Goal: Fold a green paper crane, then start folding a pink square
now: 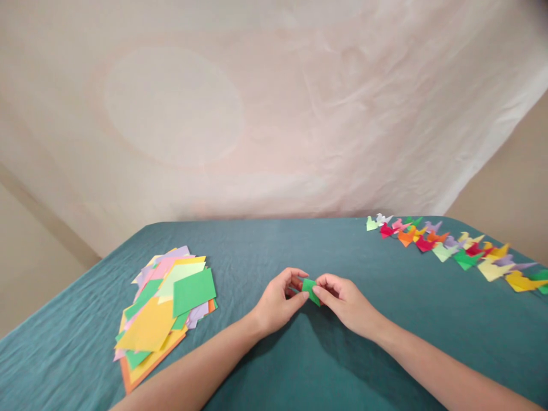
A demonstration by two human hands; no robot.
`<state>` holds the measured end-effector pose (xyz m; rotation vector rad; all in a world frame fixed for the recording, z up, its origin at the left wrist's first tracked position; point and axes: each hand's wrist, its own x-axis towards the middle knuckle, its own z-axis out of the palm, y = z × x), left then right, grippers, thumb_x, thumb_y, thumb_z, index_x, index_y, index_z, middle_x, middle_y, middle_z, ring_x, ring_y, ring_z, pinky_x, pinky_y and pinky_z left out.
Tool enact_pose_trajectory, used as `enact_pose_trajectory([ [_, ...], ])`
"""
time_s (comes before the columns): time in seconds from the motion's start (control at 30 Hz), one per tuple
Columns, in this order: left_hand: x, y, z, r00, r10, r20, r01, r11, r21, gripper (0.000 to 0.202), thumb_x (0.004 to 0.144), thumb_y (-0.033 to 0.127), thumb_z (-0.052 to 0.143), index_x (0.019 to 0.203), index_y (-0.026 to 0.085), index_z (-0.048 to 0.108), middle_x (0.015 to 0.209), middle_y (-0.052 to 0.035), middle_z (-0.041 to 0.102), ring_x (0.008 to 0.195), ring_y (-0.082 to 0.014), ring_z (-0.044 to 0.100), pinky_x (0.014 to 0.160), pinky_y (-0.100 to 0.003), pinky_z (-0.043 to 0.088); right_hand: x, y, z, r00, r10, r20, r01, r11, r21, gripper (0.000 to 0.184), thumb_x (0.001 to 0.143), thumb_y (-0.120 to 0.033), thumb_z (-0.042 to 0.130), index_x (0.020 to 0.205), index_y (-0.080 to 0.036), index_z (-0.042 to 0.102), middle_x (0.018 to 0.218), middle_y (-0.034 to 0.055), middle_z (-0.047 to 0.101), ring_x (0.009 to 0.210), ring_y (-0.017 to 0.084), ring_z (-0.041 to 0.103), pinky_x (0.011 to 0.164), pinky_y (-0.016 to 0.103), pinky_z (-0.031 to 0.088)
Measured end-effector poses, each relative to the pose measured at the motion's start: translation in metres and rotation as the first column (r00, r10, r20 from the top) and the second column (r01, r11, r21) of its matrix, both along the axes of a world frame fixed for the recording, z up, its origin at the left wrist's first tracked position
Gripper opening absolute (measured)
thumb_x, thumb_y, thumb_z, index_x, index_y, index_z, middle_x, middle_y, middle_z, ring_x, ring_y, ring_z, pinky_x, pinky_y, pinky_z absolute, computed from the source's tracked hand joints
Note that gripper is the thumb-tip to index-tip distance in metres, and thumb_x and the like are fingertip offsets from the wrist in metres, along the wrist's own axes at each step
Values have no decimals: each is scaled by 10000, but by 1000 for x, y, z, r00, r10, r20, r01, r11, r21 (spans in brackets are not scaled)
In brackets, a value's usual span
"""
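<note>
A small folded piece of green paper is held just above the cloth, near the middle of the table. My left hand pinches its left side between thumb and fingers. On the right side, the thumb and curled fingers of my right hand press on the same paper. Part of the paper is hidden behind the fingertips, so its full folded shape does not show.
A loose pile of coloured paper sheets lies on the left. Rows of folded paper birds in many colours stand along the right side of the green tablecloth. A pale cloth hangs behind the table.
</note>
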<state>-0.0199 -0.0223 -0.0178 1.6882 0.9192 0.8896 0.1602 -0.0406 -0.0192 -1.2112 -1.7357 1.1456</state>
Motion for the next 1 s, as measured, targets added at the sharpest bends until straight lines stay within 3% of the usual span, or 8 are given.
enact_pose_trajectory([
  [0.23, -3, 0, -1, 972, 40, -234, 17, 971, 237, 234, 765, 143, 559, 994, 192, 569, 914, -19, 616, 845, -151, 564, 787, -273, 438, 3, 2, 1, 983, 21, 182, -38, 995, 89, 190, 853, -277, 459, 788, -182, 610, 722, 5, 620, 643, 143, 538, 597, 243, 382],
  [0.4, -3, 0, 0, 922, 100, -374, 38, 939, 343, 175, 764, 177, 581, 937, 199, 598, 899, -24, 624, 858, -177, 559, 811, -305, 417, 2, 7, -5, 968, -21, 249, -15, 990, 141, 157, 847, -243, 476, 887, -188, 618, 754, 15, 649, 672, 149, 572, 626, 253, 399],
  [0.53, -5, 1, 0, 899, 125, -420, 66, 909, 412, 172, 777, 186, 575, 948, 204, 594, 925, -37, 606, 896, -193, 531, 832, -330, 398, 2, 9, -9, 933, -83, 351, -3, 972, 237, 125, 837, -231, 508, 858, -197, 627, 754, 16, 637, 704, 156, 552, 663, 273, 382],
  [0.77, -4, 0, -2, 900, 121, -418, 93, 885, 456, 113, 784, 199, 584, 895, 194, 602, 943, -55, 578, 935, -203, 507, 856, -341, 385, 2, 12, -14, 890, -141, 433, 2, 952, 305, 99, 811, -235, 555, 861, -199, 633, 757, 18, 608, 735, 164, 527, 708, 298, 366],
  [1.0, -3, 3, -3, 883, 127, -453, 90, 899, 428, 83, 754, 231, 629, 829, 197, 615, 919, -42, 583, 912, -203, 516, 845, -342, 381, 2, 13, -9, 903, -94, 420, -28, 961, 275, 64, 797, -217, 573, 753, -195, 612, 738, 7, 590, 706, 145, 520, 677, 271, 366],
])
